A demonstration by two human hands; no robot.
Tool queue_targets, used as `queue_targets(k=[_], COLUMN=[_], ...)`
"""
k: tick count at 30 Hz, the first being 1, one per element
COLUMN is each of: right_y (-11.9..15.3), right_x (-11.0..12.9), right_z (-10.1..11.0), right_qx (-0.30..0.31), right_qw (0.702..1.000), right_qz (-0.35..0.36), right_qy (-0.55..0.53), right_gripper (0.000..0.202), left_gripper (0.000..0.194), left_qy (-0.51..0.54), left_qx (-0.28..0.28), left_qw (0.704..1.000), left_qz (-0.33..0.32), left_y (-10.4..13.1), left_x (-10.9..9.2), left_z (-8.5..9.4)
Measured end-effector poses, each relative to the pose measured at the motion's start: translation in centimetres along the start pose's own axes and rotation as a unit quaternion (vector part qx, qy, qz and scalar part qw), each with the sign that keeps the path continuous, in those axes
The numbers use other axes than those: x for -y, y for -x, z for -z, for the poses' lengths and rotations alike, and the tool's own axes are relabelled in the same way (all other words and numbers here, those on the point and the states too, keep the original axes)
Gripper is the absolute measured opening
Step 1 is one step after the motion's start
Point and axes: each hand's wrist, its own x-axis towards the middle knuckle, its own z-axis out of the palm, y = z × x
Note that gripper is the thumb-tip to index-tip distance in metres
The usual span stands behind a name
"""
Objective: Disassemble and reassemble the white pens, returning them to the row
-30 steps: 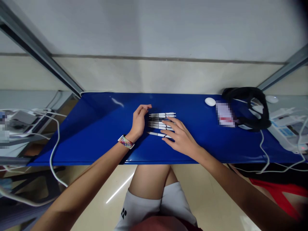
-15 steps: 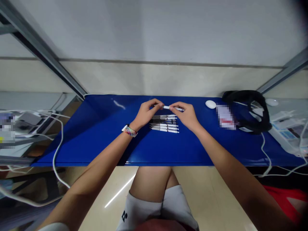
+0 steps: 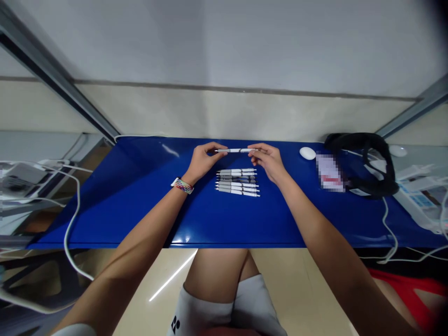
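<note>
A white and grey pen (image 3: 238, 150) lies level between my hands, above the back part of the blue table. The fingers of my left hand (image 3: 206, 158) pinch its pointed grey end. At its other end, my right hand (image 3: 268, 159) grips it between thumb and fingertips. Just nearer to me, several similar pens (image 3: 240, 188) lie side by side on the table, tips to the left; a darker one is among them.
On the blue table (image 3: 140, 205), a white mouse (image 3: 307, 153), a blurred packet (image 3: 329, 172) and a black strap-like item (image 3: 380, 186) sit at the right. White cables (image 3: 72, 224) hang at the left edge. A wall stands behind.
My left hand has shifted slightly left and my right fingers have slid along the pen, so more of it shows between them. The view has shifted slightly.
</note>
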Motion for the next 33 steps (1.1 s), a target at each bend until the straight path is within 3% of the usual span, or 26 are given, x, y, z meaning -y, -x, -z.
queue_targets(k=[9,13,22,25,28,32,33], right_y=[-0.5,-0.6,-0.8,-0.8,-0.8,-0.7,-0.7], right_x=[-1.7,-1.9,-2.1,-2.1,-2.0,-2.0,-2.0], right_z=[1.7,1.8,1.9,1.9,1.8,1.8,1.7], right_qx=[0.049,0.060,0.042,0.047,0.041,0.032,0.032], right_qw=[0.998,0.997,0.998,0.998,0.999,0.999,0.999], right_qz=[0.017,0.037,0.035,0.028,0.027,0.025,0.024], right_qy=[0.026,0.043,0.022,0.009,0.010,0.016,0.017], right_gripper=[0.035,0.034,0.032,0.031,0.033,0.033,0.033], left_gripper=[0.026,0.036,0.030,0.043,0.034,0.034,0.042], left_qy=[0.067,0.077,0.062,0.037,0.056,0.041,0.030], left_qx=[0.018,0.020,0.001,-0.005,-0.002,0.014,0.013], left_qw=[0.997,0.995,0.997,0.998,0.998,0.998,0.998], left_qz=[0.043,0.058,0.036,0.043,0.037,0.041,0.047], left_y=[0.4,0.5,0.2,0.0,-0.1,0.0,0.0], left_x=[0.3,0.4,1.0,1.2,1.5,1.7,1.6], left_z=[-0.1,-0.1,0.4,0.6,0.6,0.5,0.4])
